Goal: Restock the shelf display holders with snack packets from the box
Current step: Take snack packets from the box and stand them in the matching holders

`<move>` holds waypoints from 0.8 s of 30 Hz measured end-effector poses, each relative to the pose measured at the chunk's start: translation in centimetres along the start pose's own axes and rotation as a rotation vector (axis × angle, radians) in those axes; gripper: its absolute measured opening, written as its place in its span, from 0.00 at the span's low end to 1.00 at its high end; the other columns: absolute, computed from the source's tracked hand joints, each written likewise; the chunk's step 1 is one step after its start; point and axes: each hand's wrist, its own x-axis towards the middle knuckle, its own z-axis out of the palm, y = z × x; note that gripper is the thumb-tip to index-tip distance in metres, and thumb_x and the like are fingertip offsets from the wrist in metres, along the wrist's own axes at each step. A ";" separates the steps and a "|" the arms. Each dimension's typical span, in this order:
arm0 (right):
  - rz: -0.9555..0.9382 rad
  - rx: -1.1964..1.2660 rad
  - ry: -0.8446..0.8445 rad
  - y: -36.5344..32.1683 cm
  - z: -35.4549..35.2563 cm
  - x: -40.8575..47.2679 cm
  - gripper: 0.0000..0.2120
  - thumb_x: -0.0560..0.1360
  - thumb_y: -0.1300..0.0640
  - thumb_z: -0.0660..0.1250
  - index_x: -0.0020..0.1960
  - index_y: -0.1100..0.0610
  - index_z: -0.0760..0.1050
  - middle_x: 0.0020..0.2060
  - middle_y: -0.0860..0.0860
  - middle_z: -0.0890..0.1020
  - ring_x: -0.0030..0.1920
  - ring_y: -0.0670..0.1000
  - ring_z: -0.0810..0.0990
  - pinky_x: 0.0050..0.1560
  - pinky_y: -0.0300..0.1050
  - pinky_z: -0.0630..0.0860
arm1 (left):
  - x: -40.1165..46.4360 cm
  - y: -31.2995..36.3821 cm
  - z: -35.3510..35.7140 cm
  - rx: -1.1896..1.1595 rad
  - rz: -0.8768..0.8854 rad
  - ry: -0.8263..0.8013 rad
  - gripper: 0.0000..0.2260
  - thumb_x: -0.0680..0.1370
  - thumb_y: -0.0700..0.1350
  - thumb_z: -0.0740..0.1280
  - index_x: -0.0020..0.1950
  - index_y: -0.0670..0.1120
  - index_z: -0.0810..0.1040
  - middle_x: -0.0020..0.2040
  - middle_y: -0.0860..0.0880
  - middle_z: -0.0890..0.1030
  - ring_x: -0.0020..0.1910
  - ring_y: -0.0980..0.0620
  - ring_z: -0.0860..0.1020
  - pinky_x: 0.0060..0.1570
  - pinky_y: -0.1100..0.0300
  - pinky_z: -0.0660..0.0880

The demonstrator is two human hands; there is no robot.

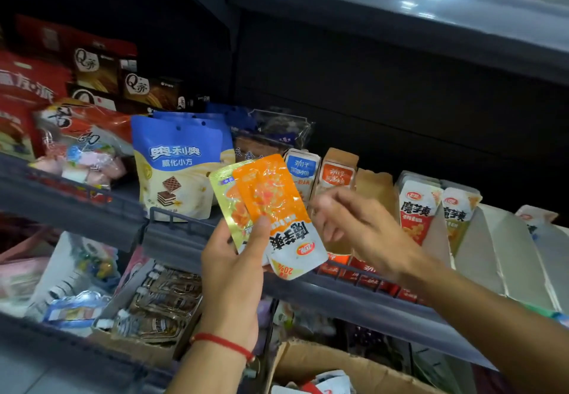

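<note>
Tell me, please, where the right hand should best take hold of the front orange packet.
Probably the orange packet's free upper right edge, coming from the right: the left hand pinches its lower part, and the right hand hangs open beside that edge.

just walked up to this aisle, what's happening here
A person is restocking a snack shelf. The left hand grips two orange snack packets, fanned and upside down. The right hand, fingers loose and blurred, reaches toward the display holders. A cardboard box sits below.
</note>
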 end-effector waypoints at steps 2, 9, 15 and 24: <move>0.085 0.153 -0.117 -0.1 1.0 -2.8 0.18 0.77 0.41 0.71 0.59 0.51 0.77 0.49 0.50 0.86 0.48 0.52 0.85 0.49 0.50 0.83 | -0.5 -0.3 0.5 0.000 -0.004 -0.013 0.09 0.78 0.45 0.71 0.58 0.49 0.81 0.50 0.49 0.88 0.48 0.48 0.87 0.46 0.50 0.83; 0.252 0.361 0.215 1.4 -1.9 -7.4 0.05 0.79 0.60 0.71 0.53 0.60 0.79 0.43 0.55 0.88 0.38 0.52 0.85 0.43 0.52 0.81 | -1.9 -1.7 1.5 0.139 0.033 -0.147 0.06 0.78 0.45 0.72 0.55 0.51 0.81 0.47 0.48 0.86 0.38 0.46 0.82 0.29 0.56 0.73; 0.257 0.290 0.554 3.4 -10.2 -14.3 0.06 0.78 0.59 0.72 0.55 0.58 0.80 0.42 0.52 0.88 0.40 0.48 0.87 0.37 0.36 0.78 | -3.8 -3.1 2.5 0.333 -0.084 -0.397 0.15 0.78 0.36 0.71 0.58 0.55 0.81 0.47 0.45 0.86 0.36 0.45 0.77 0.38 0.49 0.74; 0.365 -0.246 1.106 10.7 -22.3 -25.1 0.08 0.81 0.52 0.69 0.49 0.57 0.78 0.33 0.49 0.84 0.27 0.47 0.82 0.29 0.43 0.78 | -8.8 -4.7 8.0 0.611 0.024 -0.612 0.18 0.75 0.41 0.75 0.62 0.54 0.78 0.43 0.55 0.87 0.31 0.57 0.80 0.36 0.63 0.75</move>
